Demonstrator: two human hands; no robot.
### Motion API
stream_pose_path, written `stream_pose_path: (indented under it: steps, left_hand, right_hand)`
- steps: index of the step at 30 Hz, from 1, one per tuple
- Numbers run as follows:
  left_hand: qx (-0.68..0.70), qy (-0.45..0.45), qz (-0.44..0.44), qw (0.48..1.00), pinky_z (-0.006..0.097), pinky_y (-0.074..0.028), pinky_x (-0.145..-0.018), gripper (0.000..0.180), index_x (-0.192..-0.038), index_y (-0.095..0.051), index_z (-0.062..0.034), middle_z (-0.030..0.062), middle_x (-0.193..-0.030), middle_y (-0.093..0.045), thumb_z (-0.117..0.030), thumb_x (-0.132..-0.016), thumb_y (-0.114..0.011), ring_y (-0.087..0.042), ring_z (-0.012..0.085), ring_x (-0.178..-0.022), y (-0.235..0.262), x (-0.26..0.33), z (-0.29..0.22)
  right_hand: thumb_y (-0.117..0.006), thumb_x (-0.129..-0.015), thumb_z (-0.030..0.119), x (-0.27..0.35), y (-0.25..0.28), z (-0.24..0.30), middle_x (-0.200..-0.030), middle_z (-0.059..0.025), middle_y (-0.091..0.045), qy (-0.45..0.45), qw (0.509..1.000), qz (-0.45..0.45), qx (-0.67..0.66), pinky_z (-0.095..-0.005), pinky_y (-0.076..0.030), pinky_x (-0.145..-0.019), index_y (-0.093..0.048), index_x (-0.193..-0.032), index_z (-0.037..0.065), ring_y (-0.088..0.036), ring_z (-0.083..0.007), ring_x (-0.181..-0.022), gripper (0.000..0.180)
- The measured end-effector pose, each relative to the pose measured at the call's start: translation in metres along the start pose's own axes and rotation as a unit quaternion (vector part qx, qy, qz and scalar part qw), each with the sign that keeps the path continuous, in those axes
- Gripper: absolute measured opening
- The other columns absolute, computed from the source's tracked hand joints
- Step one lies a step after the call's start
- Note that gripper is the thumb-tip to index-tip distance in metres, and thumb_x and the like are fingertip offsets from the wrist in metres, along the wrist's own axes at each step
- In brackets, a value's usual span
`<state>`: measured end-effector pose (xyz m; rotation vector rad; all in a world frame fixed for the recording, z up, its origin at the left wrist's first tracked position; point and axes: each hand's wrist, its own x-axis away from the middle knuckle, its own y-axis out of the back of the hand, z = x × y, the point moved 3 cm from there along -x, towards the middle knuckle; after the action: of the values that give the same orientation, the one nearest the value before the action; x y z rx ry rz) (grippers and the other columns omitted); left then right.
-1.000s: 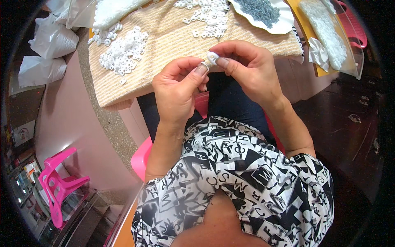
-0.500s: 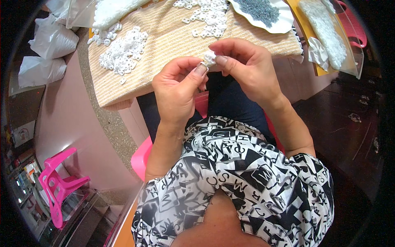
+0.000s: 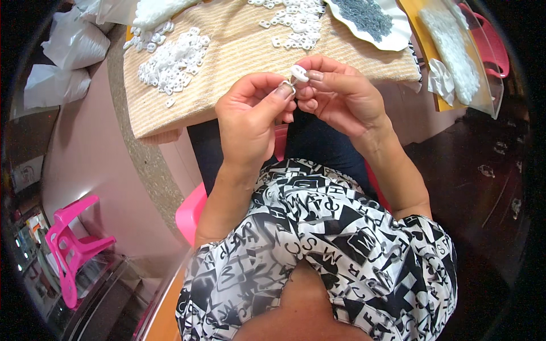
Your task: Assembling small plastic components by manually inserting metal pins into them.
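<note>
Striped cream-yellow cloth point(image 3: 227, 59) covers the table beyond my lap, and both hands meet over its near edge. My left hand point(image 3: 250, 113) is nearly closed, thumb and forefinger pinching a small pale part point(image 3: 288, 86) mostly hidden by the fingertips. My right hand point(image 3: 344, 95) grips a white oval piece point(image 3: 299, 73) with a hole between thumb and forefinger, its other fingers loosely curled. Whether the two parts are hooked together I can't tell. I'd judge it best to hold the left pinch firm and tilt lightly with the right, since something this smooth and small could slip. Farther out lie a loose heap of white pieces point(image 3: 173, 61), flat and pierced, and a second scatter point(image 3: 298, 24), both looking like hard plastic. A fluted white plate point(image 3: 401, 38) bears fine, slender grey bits point(image 3: 364, 18); near it sits crumpled white paper point(image 3: 441, 80).
</note>
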<state>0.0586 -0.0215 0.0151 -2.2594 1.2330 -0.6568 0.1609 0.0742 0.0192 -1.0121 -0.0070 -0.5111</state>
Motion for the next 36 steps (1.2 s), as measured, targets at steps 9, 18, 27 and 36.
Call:
stream_pose_path:
  steps: [9,18,27,36]
  left_hand:
    - [-0.002,-0.004,-0.002,1.0,0.02,-0.048,-0.051,0.013,-0.09,-0.056,0.0044,0.0093,-0.075,-0.061,0.001,-0.077,-0.058,-0.057,0.0112,-0.06,0.001,0.0,0.0]
    - [-0.054,-0.027,-0.01,0.998,0.018,-0.048,-0.052,0.012,-0.089,-0.057,0.0034,0.0069,-0.074,-0.06,-0.001,-0.078,-0.059,-0.057,0.0083,-0.06,0.002,0.0,-0.002]
    - [-0.098,-0.053,-0.012,0.994,0.017,-0.046,-0.052,0.011,-0.088,-0.058,0.0033,0.0058,-0.073,-0.061,-0.001,-0.078,-0.059,-0.056,0.0067,-0.06,-0.002,0.003,-0.004]
    - [-0.097,-0.059,-0.006,0.994,0.017,-0.046,-0.052,0.012,-0.089,-0.058,0.0032,0.0053,-0.073,-0.061,-0.001,-0.077,-0.061,-0.056,0.0064,-0.06,-0.002,0.002,-0.002]
  right_hand:
    - [-0.054,-0.08,0.004,0.002,-0.004,0.002,-0.082,-0.0102,-0.059,0.053,0.994,-0.023,0.088,-0.0232,-0.047,-0.062,-0.054,-0.097,-0.004,-0.057,-0.0138,-0.069,0.019]
    - [-0.056,-0.08,0.002,0.007,-0.014,0.007,-0.081,-0.0069,-0.06,0.17,0.936,-0.05,0.305,-0.0219,-0.048,-0.064,-0.056,-0.094,-0.004,-0.056,-0.0102,-0.069,0.015]
    - [-0.057,-0.078,0.001,0.011,-0.019,0.011,-0.079,-0.0061,-0.061,0.194,0.881,-0.092,0.423,-0.0221,-0.048,-0.066,-0.058,-0.089,-0.004,-0.058,-0.0094,-0.073,0.013]
    - [-0.056,-0.076,0.0,0.013,-0.026,0.014,-0.076,-0.0066,-0.062,0.141,0.904,-0.071,0.398,-0.0224,-0.049,-0.064,-0.058,-0.089,-0.005,-0.059,-0.0108,-0.069,0.013]
